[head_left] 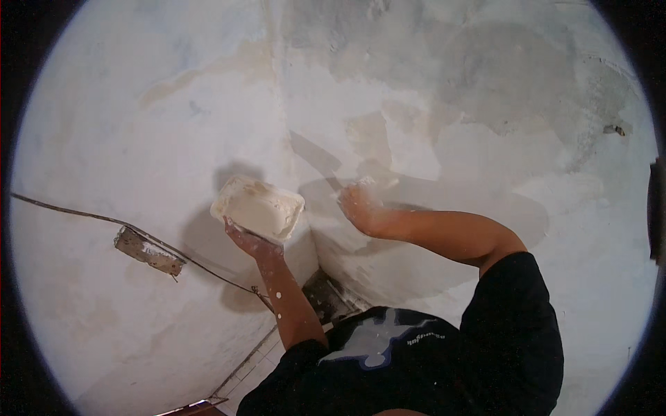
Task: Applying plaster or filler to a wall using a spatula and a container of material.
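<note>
My left hand (251,240) grips a pale rectangular plastic tub (229,211) from below, its fingers curled round the near side. Inside lies a smooth off-white paste (255,212), with smears of it along the rim. My right hand (358,204) is closed and raised to the right-hand wall, close to the corner. A thin pale edge of a flat tool (393,182) shows beside its fingers; blur hides the tool's exact kind. White paste marks my left hand and forearm.
Two patchy plastered walls (479,163) meet in a corner, with grey areas at the upper right. A dark cable (73,210) crosses the left wall past a recessed box (148,251). Dark clutter (325,295) sits low in the corner, above floor tiles (258,364).
</note>
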Motion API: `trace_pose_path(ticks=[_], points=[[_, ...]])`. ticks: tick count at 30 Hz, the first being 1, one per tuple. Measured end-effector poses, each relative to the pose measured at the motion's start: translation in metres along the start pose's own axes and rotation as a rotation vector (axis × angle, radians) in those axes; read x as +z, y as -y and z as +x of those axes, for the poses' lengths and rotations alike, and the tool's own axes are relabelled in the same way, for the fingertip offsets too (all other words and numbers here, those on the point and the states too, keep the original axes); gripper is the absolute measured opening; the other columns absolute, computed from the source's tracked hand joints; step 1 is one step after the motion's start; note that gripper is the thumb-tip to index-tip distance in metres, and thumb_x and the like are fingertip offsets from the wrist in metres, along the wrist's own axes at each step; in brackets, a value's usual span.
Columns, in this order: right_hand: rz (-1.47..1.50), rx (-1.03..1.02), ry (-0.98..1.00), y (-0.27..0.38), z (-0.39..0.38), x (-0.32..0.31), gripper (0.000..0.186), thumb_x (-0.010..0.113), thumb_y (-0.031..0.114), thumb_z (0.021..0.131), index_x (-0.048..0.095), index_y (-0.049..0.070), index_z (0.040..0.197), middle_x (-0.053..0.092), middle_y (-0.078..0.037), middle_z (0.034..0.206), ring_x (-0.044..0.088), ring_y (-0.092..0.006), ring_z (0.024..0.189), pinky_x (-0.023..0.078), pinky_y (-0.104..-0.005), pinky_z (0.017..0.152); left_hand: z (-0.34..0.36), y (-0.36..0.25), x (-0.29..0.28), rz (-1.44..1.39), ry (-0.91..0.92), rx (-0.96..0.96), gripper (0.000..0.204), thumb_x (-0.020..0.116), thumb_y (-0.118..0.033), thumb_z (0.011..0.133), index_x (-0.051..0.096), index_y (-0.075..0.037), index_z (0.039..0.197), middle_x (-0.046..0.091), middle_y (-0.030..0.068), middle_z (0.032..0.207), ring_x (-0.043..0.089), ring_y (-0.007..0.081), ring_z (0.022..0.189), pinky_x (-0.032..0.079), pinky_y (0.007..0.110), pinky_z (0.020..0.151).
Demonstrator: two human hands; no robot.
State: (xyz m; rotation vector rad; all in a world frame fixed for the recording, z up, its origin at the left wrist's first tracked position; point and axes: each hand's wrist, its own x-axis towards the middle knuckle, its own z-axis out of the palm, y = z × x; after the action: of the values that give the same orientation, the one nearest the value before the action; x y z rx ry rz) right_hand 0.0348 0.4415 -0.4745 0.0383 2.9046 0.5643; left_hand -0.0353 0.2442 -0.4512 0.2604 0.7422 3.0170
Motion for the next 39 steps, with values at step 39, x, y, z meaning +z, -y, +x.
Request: trace_pose_path(ticks=[39], points=[[2.074, 0.29, -1.527, 0.008, -0.119, 0.018, 0.027, 0.056, 0.006, 0.086, 0.051, 0.0, 0.112, 0.057, -0.003, 0.098, 0.054, -0.0108, 0.086, 0.046, -0.0263, 0.074, -0.037, 0.045, 0.057, 0.153, 0.335, -0.521, 0.062, 0.049, -0.045, 0.082, 0.039, -0.004, 0.127, 0.05, 0.0133, 0.118, 0.05, 0.0298, 0.107, 0.042, 0.045, 0.091]])
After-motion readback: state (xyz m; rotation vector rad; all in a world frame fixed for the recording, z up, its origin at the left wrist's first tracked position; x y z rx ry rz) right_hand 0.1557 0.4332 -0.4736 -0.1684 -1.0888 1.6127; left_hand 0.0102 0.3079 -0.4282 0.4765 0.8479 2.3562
